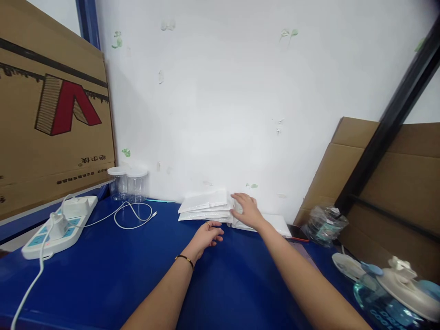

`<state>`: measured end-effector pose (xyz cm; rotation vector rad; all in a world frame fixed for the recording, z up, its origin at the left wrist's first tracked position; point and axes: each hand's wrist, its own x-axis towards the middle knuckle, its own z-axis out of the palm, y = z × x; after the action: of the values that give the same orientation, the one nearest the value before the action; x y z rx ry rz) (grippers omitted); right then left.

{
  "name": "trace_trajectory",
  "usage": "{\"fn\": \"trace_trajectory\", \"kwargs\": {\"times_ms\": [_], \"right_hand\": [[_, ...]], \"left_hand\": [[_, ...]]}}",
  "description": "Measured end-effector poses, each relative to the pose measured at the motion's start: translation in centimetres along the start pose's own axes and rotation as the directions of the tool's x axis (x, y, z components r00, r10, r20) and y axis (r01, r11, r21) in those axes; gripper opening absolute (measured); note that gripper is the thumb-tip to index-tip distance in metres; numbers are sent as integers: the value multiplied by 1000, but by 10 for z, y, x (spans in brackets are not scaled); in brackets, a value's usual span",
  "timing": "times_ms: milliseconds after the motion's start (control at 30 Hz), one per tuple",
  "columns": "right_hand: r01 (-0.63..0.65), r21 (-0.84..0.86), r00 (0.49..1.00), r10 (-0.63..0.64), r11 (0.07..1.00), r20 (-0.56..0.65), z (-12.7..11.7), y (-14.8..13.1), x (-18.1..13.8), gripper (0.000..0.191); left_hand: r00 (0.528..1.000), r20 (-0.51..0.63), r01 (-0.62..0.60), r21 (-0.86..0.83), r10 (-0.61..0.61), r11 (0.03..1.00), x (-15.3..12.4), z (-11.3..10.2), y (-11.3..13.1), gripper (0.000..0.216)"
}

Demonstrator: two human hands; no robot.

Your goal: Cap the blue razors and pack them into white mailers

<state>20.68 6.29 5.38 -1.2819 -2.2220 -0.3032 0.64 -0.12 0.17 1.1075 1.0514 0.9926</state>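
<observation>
Upper left, cardboard box (27, 110); below, two clear lidded jars (138, 187). Centre, stacked white packets (202, 204); left hand (205, 236) half-open near their front edge; right hand (248, 211) spread at their right end, contact unclear. Right, clear bag (326, 225), contents indistinct. Blue tabletop (117, 270), white wall (220, 101).

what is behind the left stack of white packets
The white wall rises behind the left stack of white packets. Anything low down between them is covered and cannot be seen.
</observation>
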Motion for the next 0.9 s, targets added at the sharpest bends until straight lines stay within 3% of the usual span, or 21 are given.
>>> {"fn": "trace_trajectory", "kwargs": {"times_ms": [67, 100, 167, 267, 333, 400, 467, 567, 633, 733, 900], "right_hand": [[155, -132, 988, -155, 979, 8, 10, -31, 21, 48], [187, -186, 982, -185, 965, 30, 13, -41, 30, 38], [194, -265, 981, -186, 944, 56, 17, -54, 40, 25], [157, -290, 985, -171, 944, -23, 8, -58, 32, 26], [156, -247, 972, -194, 956, -136, -6, -56, 9, 27], [232, -177, 947, -263, 957, -183, -23, -53, -26, 30], [326, -94, 929, -337, 941, -150, -36, -49, -65, 36], [356, 58, 934, -357, 933, 8, -42, -41, -113, 42], [263, 168, 956, -280, 950, 87, -38, -34, -133, 46], [13, 338, 984, -71, 941, 161, -25, -19, -149, 55], [-257, 494, 945, 109, 831, 307, -7, 6, -161, 101]], "left_hand": [[999, 16, 34, -149, -32, 988, -2, -1, 3, 38], [999, 30, 46, -222, -40, 974, -2, -1, 3, 39], [997, 68, 68, -362, -47, 930, -3, -2, 5, 39], [991, 131, 104, -573, -35, 813, -4, 0, 9, 41], [993, 116, 71, -712, 16, 699, -6, 2, 12, 41], [998, 15, -26, -809, 64, 587, -7, 5, 13, 38], [991, -128, -135, -845, 49, 518, -8, 9, 13, 32], [955, -295, -266, -815, 25, 516, -9, 17, 11, 32], [929, -357, -348, -757, 96, 554, -9, 24, 10, 41], [890, -402, -443, -656, 215, 611, -10, 35, 11, 52], [839, -361, -542, -482, 407, 688, -18, 50, 19, 60]]}}
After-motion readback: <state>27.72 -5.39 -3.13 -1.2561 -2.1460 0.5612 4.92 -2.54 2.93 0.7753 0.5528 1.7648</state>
